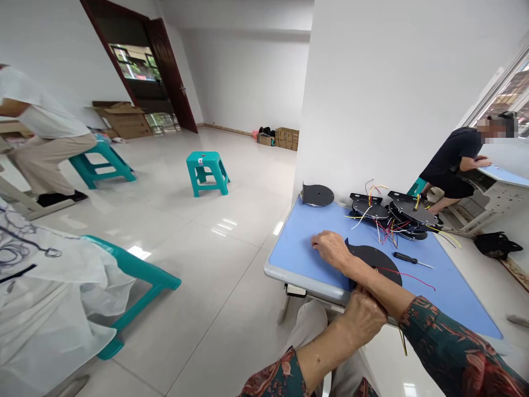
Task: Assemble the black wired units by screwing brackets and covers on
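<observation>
Hands crossed: right hand [328, 249] spread flat on the table [297, 248] just left of the black disc [378, 262], left hand [363, 318] curled against the right forearm [384, 285], grip unclear.

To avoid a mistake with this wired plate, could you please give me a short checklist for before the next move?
1. Right hand free: ok, its fingers rest on the blue table beside the black round plate.
2. Left hand on the plate: cannot tell, the right forearm hides that spot.
3. Screwdriver within reach: ok, it lies just right of the plate.
4. Red wire lying free: ok, it runs loose over the table.
5. Stacked plates separate: not ok, their coloured wires look tangled.
</observation>
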Demonstrator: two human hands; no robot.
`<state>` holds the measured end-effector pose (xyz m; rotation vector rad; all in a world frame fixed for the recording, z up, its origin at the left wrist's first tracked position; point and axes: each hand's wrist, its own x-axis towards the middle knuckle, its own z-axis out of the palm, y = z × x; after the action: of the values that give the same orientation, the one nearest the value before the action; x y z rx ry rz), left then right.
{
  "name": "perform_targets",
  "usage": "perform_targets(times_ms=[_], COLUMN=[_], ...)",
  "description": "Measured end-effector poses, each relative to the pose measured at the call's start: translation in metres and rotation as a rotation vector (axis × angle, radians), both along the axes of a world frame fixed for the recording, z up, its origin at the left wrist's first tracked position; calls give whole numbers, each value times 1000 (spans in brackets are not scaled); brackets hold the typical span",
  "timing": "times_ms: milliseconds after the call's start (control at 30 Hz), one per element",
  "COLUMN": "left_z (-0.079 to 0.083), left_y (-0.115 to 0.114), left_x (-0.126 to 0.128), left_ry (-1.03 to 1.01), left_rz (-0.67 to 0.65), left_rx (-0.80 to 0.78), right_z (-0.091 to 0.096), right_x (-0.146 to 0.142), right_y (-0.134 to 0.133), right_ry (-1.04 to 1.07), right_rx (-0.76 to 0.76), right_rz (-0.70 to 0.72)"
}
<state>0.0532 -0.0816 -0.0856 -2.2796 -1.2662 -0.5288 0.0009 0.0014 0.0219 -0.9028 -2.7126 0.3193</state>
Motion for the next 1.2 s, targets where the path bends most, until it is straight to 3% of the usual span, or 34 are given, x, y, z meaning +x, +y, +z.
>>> perform_targets(times_ms=[133, 233, 300, 433, 533, 667, 800, 1067, 1200], left_z=[4, 8, 9, 10, 8, 5, 6, 8, 9], left_y=[-8, -14, -16, -18, -19, -20, -19, -19, -19], left_x=[-5, -9, -11, -15, -19, -22, -23, -23, -23], left_ry=[-44, -60, -81, -90, -91, -98, -112, -140, -133], left_rz=[68, 78, 63, 43, 23, 17, 9, -9, -15], left_rx=[29, 44, 59, 44, 22, 30, 65, 103, 114], right_z=[17, 35, 41, 29, 8, -14, -24, -46, -59], right_x=[29, 82, 124, 191, 216, 222, 216, 197, 198], right_y=[0, -11, -25, -58, -75, -84, -83, -82, -77], right_ry=[197, 481, 585, 664, 639, 595, 620, 654, 673], right_rx=[-140, -342, -396, -350, -327, -303, -240, 87, 184], right_rz=[-78, -160, -267, -505, -562, -551, -518, -359, -425])
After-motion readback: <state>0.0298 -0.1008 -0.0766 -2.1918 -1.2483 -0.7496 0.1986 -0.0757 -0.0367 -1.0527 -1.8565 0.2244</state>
